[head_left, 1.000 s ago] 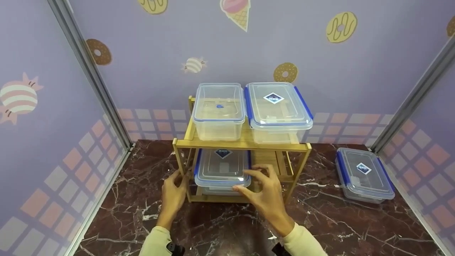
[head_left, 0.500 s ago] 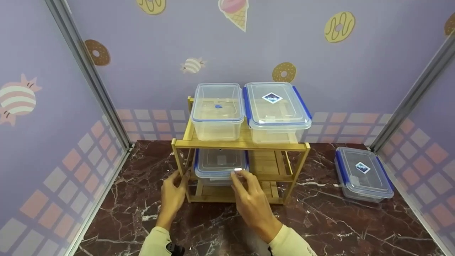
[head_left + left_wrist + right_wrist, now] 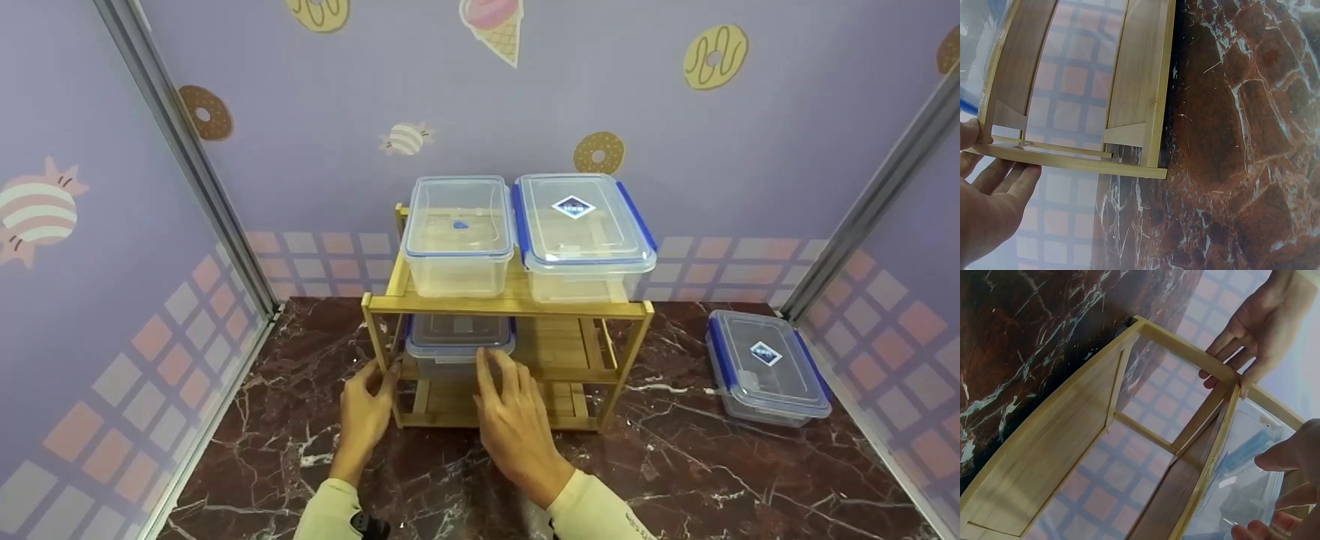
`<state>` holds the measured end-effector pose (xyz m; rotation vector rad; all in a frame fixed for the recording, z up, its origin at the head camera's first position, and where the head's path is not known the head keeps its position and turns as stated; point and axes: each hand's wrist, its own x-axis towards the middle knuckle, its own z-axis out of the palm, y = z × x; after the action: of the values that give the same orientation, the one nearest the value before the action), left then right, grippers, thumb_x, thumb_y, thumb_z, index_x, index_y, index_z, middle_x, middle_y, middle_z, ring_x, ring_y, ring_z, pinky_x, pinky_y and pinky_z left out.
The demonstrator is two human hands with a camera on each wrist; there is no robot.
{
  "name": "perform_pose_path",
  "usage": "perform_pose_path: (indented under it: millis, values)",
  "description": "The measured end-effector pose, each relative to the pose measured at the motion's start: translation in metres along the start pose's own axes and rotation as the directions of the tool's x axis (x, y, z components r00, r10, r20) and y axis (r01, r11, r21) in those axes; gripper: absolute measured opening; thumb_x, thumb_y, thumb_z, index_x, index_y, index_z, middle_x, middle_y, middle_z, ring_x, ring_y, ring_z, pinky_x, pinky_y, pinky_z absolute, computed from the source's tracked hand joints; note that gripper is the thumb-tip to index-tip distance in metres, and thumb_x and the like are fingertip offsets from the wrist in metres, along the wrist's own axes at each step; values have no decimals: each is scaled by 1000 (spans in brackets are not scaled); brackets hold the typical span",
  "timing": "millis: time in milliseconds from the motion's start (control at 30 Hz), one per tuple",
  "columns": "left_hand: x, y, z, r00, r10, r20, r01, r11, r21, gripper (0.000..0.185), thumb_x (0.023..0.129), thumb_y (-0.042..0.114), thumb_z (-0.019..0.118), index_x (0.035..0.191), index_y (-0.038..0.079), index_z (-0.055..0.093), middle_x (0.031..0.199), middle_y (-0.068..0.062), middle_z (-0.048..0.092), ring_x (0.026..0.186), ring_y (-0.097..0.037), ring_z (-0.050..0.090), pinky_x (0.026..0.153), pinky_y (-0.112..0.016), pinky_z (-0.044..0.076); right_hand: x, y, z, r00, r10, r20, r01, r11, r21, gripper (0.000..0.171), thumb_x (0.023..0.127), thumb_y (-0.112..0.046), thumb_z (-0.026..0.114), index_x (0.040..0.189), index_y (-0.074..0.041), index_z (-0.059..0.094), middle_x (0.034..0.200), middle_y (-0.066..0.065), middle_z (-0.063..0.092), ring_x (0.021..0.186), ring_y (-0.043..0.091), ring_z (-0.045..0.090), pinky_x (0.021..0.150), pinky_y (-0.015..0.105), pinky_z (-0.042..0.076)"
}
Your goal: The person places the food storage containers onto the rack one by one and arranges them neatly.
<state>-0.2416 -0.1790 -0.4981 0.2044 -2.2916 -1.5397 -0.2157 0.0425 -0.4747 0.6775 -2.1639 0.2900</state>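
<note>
A bamboo rack [image 3: 510,306] stands on the marble table [image 3: 675,465]. On its middle shelf, at the left, sits a clear container with a blue-clipped lid [image 3: 459,339], mostly under the top shelf. My right hand [image 3: 496,373] has its straight fingers against the container's front edge. In the right wrist view those fingertips [image 3: 1278,458] touch the container [image 3: 1241,478]. My left hand [image 3: 369,394] grips the rack's front left post, thumb on one side and fingers on the other; it also shows in the left wrist view [image 3: 988,208] against the post [image 3: 1067,160].
Two clear containers stand on the top shelf, an open one [image 3: 459,232] at left and a lidded one [image 3: 581,232] at right. Another lidded container [image 3: 766,367] lies on the table at far right. Patterned walls close in the left, back and right sides.
My right hand has pushed the lidded container back along the middle shelf, from jutting out in front to sitting under the top shelf. The left hand has stayed on the post.
</note>
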Motion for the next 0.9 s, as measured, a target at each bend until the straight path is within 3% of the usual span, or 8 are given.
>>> perform_pose_path:
  millis: [267, 467, 667, 900]
  values:
    - [-1, 1, 0, 1000, 11, 14, -11, 1000, -5, 33, 93, 31, 61, 120, 12, 64, 102, -8, 70, 92, -23, 66, 80, -44, 52, 3, -2, 3, 997, 24, 69, -23, 1000, -4, 67, 84, -16, 67, 142, 1, 38, 134, 20, 37, 104, 28, 47, 70, 33, 46]
    - [-1, 1, 0, 1000, 13, 20, -13, 1000, -6, 32, 94, 30, 60, 120, 12, 64, 100, -9, 70, 91, -23, 66, 77, -44, 53, 4, 0, -4, 998, 11, 59, -16, 997, 79, 63, 84, -17, 67, 139, 1, 42, 134, 20, 40, 104, 27, 48, 73, 34, 46]
    - [0, 0, 1, 1000, 26, -11, -26, 1000, -1, 30, 93, 28, 61, 117, 11, 66, 98, -9, 71, 87, -23, 66, 76, -42, 53, 0, 8, -31, 1000, 28, 4, -28, 968, 251, 65, 79, -18, 72, 137, -3, 46, 134, 18, 43, 111, 24, 48, 94, 36, 43]
    - [0, 0, 1, 1000, 22, -15, -22, 1000, 5, 28, 93, 27, 61, 116, 11, 66, 96, -8, 71, 83, -22, 66, 74, -41, 53, -18, 22, -78, 991, 78, -108, -28, 915, 401, 58, 73, -15, 78, 126, -5, 57, 128, 13, 49, 105, 16, 52, 88, 25, 45]
